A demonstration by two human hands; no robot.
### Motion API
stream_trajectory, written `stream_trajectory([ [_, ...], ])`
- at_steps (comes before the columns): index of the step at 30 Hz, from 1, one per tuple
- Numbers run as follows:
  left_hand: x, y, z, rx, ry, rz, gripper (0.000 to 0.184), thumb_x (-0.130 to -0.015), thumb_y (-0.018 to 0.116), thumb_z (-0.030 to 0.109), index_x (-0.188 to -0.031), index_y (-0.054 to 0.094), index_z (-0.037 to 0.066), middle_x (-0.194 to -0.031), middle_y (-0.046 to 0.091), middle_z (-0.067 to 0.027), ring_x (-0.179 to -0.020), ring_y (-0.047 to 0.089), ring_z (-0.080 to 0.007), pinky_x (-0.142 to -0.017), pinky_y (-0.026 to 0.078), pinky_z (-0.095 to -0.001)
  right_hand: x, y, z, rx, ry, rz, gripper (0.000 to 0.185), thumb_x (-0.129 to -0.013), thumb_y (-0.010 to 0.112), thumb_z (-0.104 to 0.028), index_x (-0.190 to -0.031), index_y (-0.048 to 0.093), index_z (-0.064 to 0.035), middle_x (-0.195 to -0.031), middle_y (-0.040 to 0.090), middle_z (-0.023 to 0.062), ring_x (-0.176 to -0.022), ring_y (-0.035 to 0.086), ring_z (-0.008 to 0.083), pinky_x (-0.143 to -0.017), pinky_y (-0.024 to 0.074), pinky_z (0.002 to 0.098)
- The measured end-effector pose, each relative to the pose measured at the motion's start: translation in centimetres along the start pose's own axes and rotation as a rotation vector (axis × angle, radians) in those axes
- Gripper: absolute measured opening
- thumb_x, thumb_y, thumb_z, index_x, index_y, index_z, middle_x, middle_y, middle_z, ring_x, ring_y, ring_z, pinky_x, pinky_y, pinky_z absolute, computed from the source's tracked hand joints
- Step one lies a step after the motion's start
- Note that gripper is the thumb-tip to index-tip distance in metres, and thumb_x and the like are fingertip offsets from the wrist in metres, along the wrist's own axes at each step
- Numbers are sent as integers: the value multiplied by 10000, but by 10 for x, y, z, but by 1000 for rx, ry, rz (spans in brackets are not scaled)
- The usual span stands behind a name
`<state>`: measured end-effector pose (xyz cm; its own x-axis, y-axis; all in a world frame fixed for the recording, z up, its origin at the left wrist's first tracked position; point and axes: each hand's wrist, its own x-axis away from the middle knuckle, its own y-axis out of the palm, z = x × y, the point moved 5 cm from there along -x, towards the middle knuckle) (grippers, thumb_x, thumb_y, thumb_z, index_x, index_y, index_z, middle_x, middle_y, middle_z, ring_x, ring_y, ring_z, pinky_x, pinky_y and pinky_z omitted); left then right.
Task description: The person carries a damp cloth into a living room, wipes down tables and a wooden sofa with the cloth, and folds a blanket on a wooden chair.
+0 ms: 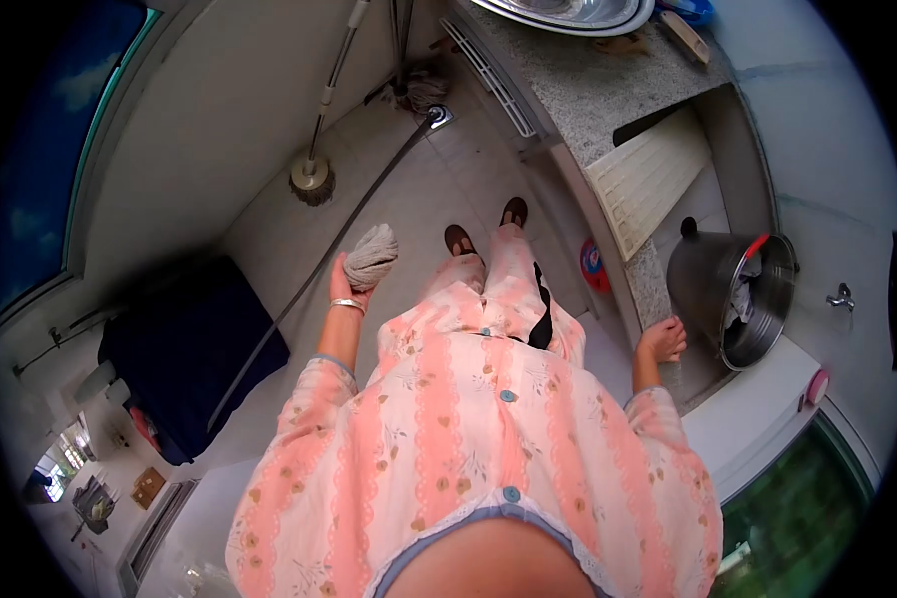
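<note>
My left hand [354, 278] is closed around a bundled grey-white cloth [372, 257], which looks twisted or folded into layers. It is held out over the tiled floor, clear of any surface. My right hand [661, 340] is at the edge of the sink counter [651, 289], its fingers curled; whatever may be inside them is hidden. Beyond that hand, a metal bucket [696, 271] lies tilted in the sink recess with light cloth [746, 289] inside. A cream washboard [653, 179] leans across the recess.
A round brush on a long pole [313, 179] and a mop [424, 92] stand by the wall. A grey hose [339, 239] crosses the floor to a drain [441, 118]. A dark blue cover [184, 349] lies left. Metal basins [573, 14] sit on the counter; a tap [840, 297] projects at right.
</note>
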<state>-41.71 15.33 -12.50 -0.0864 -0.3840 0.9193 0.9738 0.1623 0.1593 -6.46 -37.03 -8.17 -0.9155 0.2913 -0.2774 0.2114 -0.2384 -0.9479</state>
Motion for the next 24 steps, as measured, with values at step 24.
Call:
stream_trajectory([
  [24,233,376,-201,-787,476,-1077,282,-920,547,223,-1095,588,5,-1071,596,-64,-965,545,-129,-861,431,-267,-63,-162,-157,-2135,248,-1453,645,-807,695,-364,-1280,379,-61,-1194,509,68,-1108,495,165,-929,401,335],
])
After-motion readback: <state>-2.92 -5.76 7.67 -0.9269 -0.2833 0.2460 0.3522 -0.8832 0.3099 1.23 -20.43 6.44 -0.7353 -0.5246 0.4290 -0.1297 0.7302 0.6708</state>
